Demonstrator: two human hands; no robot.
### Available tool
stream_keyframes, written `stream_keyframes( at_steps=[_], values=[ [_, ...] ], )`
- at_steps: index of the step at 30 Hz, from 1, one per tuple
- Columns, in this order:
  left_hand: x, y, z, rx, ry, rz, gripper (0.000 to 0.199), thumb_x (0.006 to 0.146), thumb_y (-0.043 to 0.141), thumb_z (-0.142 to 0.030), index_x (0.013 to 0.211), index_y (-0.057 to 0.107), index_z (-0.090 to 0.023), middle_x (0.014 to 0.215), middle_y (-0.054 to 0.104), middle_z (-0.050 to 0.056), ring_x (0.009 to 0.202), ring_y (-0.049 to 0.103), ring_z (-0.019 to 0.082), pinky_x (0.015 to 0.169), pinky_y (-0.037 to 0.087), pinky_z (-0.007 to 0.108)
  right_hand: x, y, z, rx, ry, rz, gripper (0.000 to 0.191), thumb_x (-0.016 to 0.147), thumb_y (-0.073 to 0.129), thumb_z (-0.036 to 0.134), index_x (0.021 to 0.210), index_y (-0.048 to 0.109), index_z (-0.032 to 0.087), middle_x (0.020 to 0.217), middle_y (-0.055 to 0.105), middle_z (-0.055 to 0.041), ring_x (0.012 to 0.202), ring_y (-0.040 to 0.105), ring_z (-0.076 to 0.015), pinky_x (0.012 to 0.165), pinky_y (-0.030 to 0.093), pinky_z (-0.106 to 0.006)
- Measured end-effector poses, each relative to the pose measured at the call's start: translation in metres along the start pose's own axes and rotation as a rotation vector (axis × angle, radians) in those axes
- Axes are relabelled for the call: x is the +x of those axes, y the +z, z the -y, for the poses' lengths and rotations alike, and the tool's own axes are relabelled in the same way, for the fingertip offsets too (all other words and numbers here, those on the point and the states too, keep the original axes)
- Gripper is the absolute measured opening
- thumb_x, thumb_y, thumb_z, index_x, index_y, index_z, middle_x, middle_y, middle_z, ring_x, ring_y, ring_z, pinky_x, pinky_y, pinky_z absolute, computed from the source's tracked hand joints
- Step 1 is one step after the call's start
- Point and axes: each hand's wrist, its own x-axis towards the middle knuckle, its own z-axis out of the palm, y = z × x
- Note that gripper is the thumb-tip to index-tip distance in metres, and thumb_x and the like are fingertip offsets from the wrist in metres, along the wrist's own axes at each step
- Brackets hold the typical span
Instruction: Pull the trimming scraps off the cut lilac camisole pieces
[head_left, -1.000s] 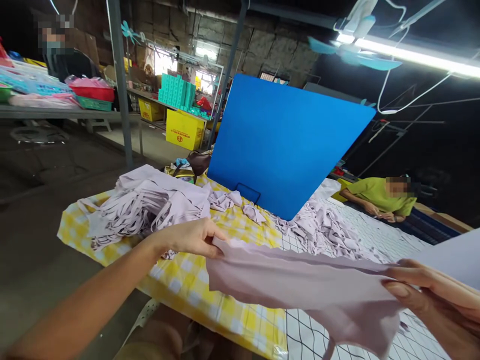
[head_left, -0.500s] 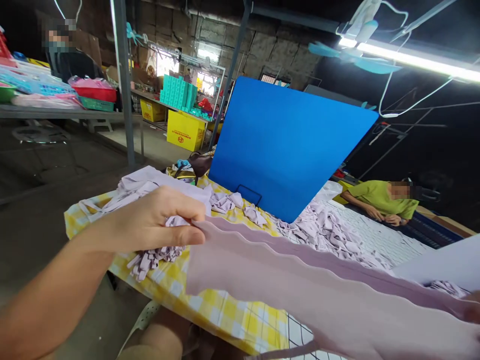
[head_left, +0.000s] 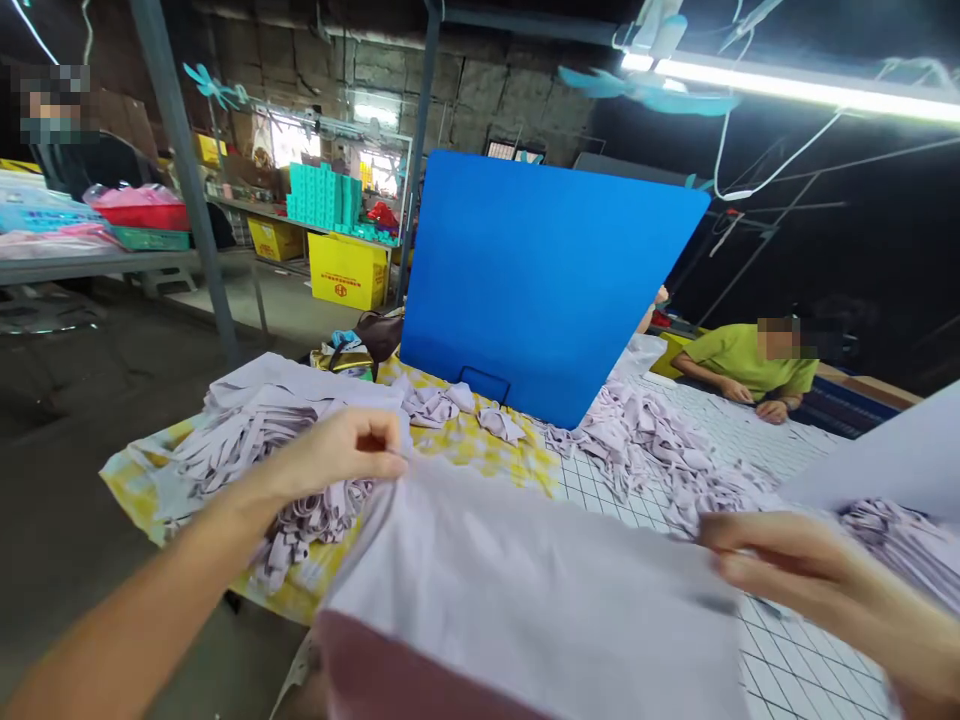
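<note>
Between my two hands hangs a pale lilac fabric piece point(head_left: 540, 590), its lower fold showing a darker mauve side. My left hand point(head_left: 360, 445) pinches its upper left corner between thumb and fingers. At the upper right corner, my right hand point(head_left: 787, 565) is closed on the cloth, a little blurred. Behind my left hand lies a stack of lilac fabric pieces point(head_left: 255, 420) with strips dangling off its near side. Loose lilac scraps point(head_left: 645, 430) are heaped farther back on the table.
A blue board point(head_left: 540, 280) stands upright on a wire stand. Yellow checked cloth point(head_left: 300, 595) and a white grid surface point(head_left: 802, 660) cover the table. At right are a white panel point(head_left: 892, 450), more folded fabric point(head_left: 900, 545) and a person in green point(head_left: 750, 350).
The fabric has swung from a long stretched strip into a broad hanging sheet. My right hand has come in from the right edge, nearer my left hand. The view has shifted right.
</note>
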Motion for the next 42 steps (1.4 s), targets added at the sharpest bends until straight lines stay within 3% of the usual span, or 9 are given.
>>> stream_keyframes(
  at_steps=[1,2,6,10,20,25,33,38,42],
  values=[
    [0.009,0.014,0.025,0.016,-0.068,0.003,0.022,0.064,0.061,-0.032,0.061,0.047,-0.015,0.054,0.045,-0.006,0.051,0.043,0.007,0.049,0.033,0.018,0.014,0.019,-0.001,0.044,0.065,0.347,0.022,0.067,0.068,0.039,0.059,0.066,0.018,0.056,0.059,0.0007,0.052,0.053,-0.0110,0.048,0.041,-0.021],
    [0.016,0.029,0.051,0.034,-0.122,0.000,0.020,0.064,0.059,-0.030,0.061,0.046,-0.015,0.054,0.046,-0.006,0.052,0.044,0.008,0.050,0.033,0.018,0.025,0.040,-0.005,0.083,0.127,0.469,0.022,0.069,0.066,0.039,0.061,0.066,0.018,0.056,0.058,0.0010,0.050,0.050,-0.0104,0.046,0.038,-0.021],
    [0.039,0.080,0.129,0.243,-0.199,-0.088,0.007,0.061,0.053,-0.016,0.058,0.047,-0.015,0.054,0.048,-0.004,0.055,0.045,0.011,0.051,0.031,0.021,0.034,0.120,-0.044,0.034,0.299,0.500,0.025,0.071,0.056,0.036,0.054,0.060,0.019,0.049,0.052,0.0038,0.046,0.041,-0.0090,0.044,0.031,-0.020],
    [0.063,0.098,0.160,0.288,-0.209,-0.157,0.008,0.062,0.051,-0.009,0.062,0.048,-0.016,0.056,0.047,-0.005,0.056,0.046,0.011,0.053,0.033,0.021,0.030,0.152,-0.083,-0.076,0.328,0.478,0.021,0.071,0.052,0.029,0.052,0.054,0.019,0.051,0.054,0.0015,0.049,0.043,-0.0113,0.047,0.031,-0.022],
    [0.107,0.105,0.187,0.472,-0.159,-0.384,0.026,0.075,0.041,-0.003,0.094,0.053,-0.016,0.088,0.059,0.004,0.084,0.058,0.016,0.076,0.044,0.028,0.072,0.169,-0.110,-0.344,0.222,0.419,0.021,0.078,0.041,0.016,0.074,0.061,0.020,0.077,0.064,-0.0036,0.072,0.057,-0.0177,0.063,0.039,-0.026],
    [0.099,0.123,0.187,0.662,-0.094,-0.402,0.041,0.078,0.037,-0.003,0.116,0.051,-0.014,0.119,0.052,0.015,0.112,0.048,0.026,0.094,0.037,0.043,0.061,0.197,-0.105,-0.501,0.212,0.254,0.035,0.083,0.036,0.012,0.110,0.058,0.014,0.116,0.055,-0.0158,0.105,0.051,-0.0272,0.084,0.037,-0.038],
    [0.069,0.144,0.199,0.991,0.067,0.033,0.048,0.088,0.041,-0.033,0.135,0.035,-0.027,0.145,0.030,0.004,0.134,0.024,0.023,0.109,0.019,0.045,-0.008,0.215,-0.119,-0.543,0.131,0.384,0.047,0.093,0.023,0.041,0.139,0.028,0.031,0.146,0.028,0.0011,0.135,0.020,-0.0212,0.105,0.021,-0.048],
    [0.060,0.131,0.192,0.966,-0.017,0.140,0.052,0.088,0.041,-0.036,0.137,0.030,-0.026,0.148,0.020,0.006,0.136,0.014,0.025,0.109,0.013,0.048,-0.040,0.189,-0.133,-0.581,0.293,0.403,0.048,0.092,0.022,0.040,0.139,0.027,0.030,0.147,0.025,0.0017,0.136,0.015,-0.0221,0.105,0.019,-0.051],
    [0.058,0.138,0.175,0.946,-0.101,0.145,0.052,0.086,0.045,-0.037,0.135,0.036,-0.023,0.147,0.021,0.010,0.135,0.016,0.029,0.108,0.011,0.052,-0.061,0.191,-0.122,-0.633,0.396,0.243,0.050,0.091,0.024,0.039,0.136,0.037,0.023,0.146,0.028,-0.0052,0.135,0.021,-0.0245,0.103,0.026,-0.050]
  ],
)
